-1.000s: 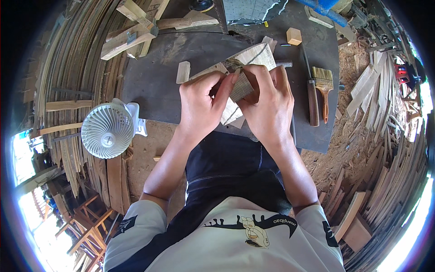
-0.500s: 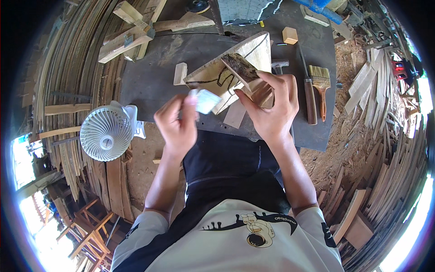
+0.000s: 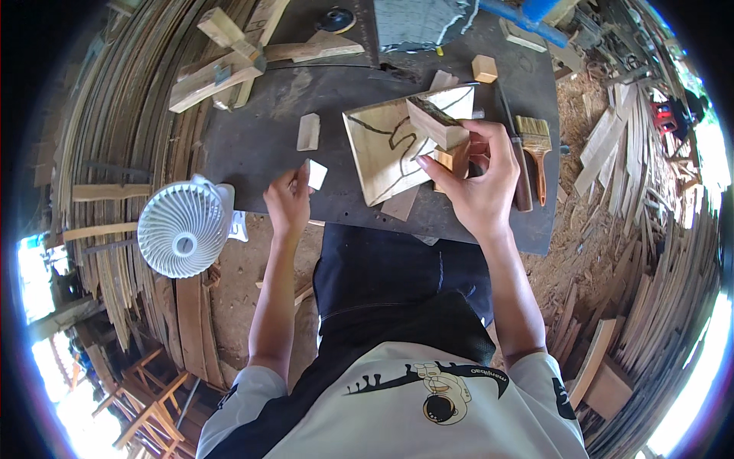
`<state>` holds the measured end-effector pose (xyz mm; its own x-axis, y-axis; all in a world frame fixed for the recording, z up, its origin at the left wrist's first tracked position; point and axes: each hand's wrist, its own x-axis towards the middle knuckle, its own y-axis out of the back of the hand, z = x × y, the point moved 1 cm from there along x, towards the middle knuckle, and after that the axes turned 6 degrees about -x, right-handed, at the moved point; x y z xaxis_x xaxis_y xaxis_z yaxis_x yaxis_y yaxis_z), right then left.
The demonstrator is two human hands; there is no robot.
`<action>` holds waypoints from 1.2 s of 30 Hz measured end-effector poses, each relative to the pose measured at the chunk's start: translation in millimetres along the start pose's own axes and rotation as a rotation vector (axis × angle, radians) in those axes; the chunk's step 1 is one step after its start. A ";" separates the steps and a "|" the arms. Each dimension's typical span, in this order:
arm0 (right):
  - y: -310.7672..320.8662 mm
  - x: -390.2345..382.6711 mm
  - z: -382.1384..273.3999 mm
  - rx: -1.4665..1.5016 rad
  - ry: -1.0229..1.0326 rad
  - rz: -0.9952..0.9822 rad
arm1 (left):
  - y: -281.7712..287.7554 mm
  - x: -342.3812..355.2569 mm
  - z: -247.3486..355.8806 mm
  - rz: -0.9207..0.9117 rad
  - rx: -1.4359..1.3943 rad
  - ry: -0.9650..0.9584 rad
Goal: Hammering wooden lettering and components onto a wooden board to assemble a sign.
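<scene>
My right hand (image 3: 483,182) grips a wooden block (image 3: 449,134) with a dark, rough upper face, thumb on its near side and fingers behind. Beneath the block lies a pale wooden board (image 3: 376,153) marked with dark curved lines; whether the two are joined, I cannot tell. A small brown piece of wood (image 3: 456,162) shows by my right thumb. Left of the board, my left hand (image 3: 289,205) pinches a small white square piece (image 3: 316,174), apart from the wood. Its material is unclear. A flat strip of wood (image 3: 400,203) juts from under the board's near edge.
On the dark worktable (image 3: 252,153) lie a small wood block (image 3: 308,131), a wooden cube (image 3: 484,69), a brush (image 3: 538,149) and a long-handled tool (image 3: 523,176). A white fan (image 3: 183,229) stands at the left. Joined timbers (image 3: 222,73) lie at the far left.
My left hand has drawn back leftward from the board with the white piece. The board has turned and shifted right, and my right hand with the block has moved slightly right.
</scene>
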<state>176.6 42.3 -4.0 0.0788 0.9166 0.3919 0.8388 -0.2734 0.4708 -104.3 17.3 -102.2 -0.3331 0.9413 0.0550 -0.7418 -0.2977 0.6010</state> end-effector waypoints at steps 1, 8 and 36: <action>0.4 -0.6 -2.1 0.008 0.008 -0.010 | 1.4 2.1 -2.1 0.013 0.002 0.007; -5.1 -2.5 -12.8 -0.217 0.231 -0.099 | 6.0 11.7 1.9 0.107 0.139 -0.093; -56.5 76.9 -29.5 -0.482 0.207 -0.592 | -27.6 -38.0 23.7 -0.014 -0.161 -0.394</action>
<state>119.3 119.6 22.8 -0.4494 0.8891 0.0865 0.3804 0.1029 0.9191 -57.3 -6.5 -102.0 -0.0976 0.9252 0.3667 -0.8364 -0.2759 0.4736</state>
